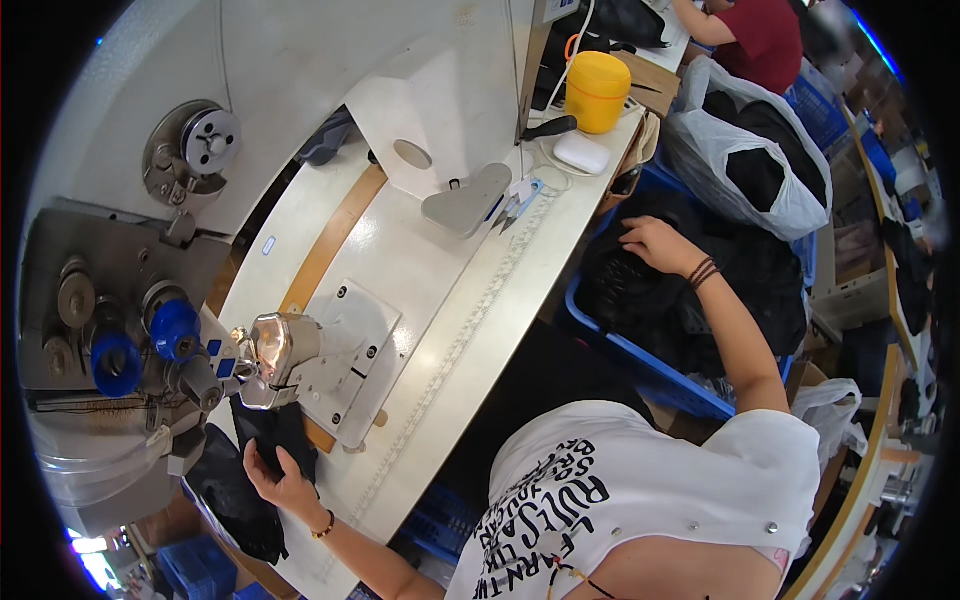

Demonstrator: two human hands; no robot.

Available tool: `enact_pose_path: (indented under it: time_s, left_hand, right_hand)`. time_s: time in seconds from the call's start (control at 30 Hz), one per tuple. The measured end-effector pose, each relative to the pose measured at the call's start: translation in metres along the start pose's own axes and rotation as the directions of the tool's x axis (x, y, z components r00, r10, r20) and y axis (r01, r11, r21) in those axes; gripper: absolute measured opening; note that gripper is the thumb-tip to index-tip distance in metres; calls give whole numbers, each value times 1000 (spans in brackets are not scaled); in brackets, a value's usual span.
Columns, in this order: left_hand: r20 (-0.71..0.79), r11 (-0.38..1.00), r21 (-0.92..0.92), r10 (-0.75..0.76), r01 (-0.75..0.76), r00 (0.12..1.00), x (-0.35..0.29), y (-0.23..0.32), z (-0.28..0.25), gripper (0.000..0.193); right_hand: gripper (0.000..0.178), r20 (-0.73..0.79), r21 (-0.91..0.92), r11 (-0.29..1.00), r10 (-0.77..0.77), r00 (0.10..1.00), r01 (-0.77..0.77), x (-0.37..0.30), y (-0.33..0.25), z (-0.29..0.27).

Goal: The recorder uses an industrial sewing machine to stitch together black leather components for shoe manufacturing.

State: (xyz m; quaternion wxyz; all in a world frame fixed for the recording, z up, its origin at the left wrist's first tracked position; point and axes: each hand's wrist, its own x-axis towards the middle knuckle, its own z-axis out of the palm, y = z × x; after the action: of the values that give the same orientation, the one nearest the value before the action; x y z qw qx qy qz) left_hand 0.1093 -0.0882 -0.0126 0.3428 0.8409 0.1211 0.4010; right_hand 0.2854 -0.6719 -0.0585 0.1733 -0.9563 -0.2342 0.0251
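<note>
Ref. relation: black cloth (232, 510) lies at L hand (290, 495), just left of the fingers & partly under them. Long axis runs from the machine head (275, 350), just beyond the fingertips, back toward the wearer along the fingers' left side. L hand is nearer; R hand (660, 247) is well apart, to the right.

Finger state, L: thumb & index spread apart over the cloth; no pinch seen. Finger state, R: loosely bent, palm down, at the cloth heap (720, 320); fingertip contact probable, grip can't be made out. The heap lies beneath the R fingers & extends to their right.

Qty., re fingers:
- Machine head: 1, beyond L fingers.
- Blue knobs (176, 330): 2, beyond L fingers & to the left.
- Black cloth at L fingers: 2 areas visible; whether 1 pc. or 2 can't be told.
- Blue crate (645, 364) w/ heap: 1, below R fingers; no. of pcs. in heap not countable.
- Plastic bag (690, 130) w/ black contents: 1, beyond R fingers, to the right.
- Yellow container (597, 92): 1, beyond R fingers, slightly left.
- White rounded item (582, 155): 1, between container & R fingers.
</note>
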Motion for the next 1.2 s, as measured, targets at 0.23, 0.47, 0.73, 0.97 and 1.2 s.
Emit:
enact_pose_path:
  time_s: [0.23,0.47,0.73,0.97,1.2]
  left_hand:
    - [-22,999,-35,-12,11,1000,-2,20,-2,41]
    - [48,996,-87,41,-37,998,8,69,-2,45]
    - [-28,960,86,271,-267,962,15,125,1,41]
    - [77,822,266,503,-504,861,25,133,15,29]
    - [351,746,274,509,-606,786,41,143,29,19]
  right_hand:
    - [13,-345,210,966,215,914,-148,-17,-54,-79]
    - [22,-444,-178,749,-640,627,638,28,-195,-122]
    - [23,-409,-241,291,-896,175,926,143,-312,-35]
    - [35,-420,7,445,-812,406,896,142,-322,-8]
    - [36,-436,102,449,-782,445,888,141,-321,-2]
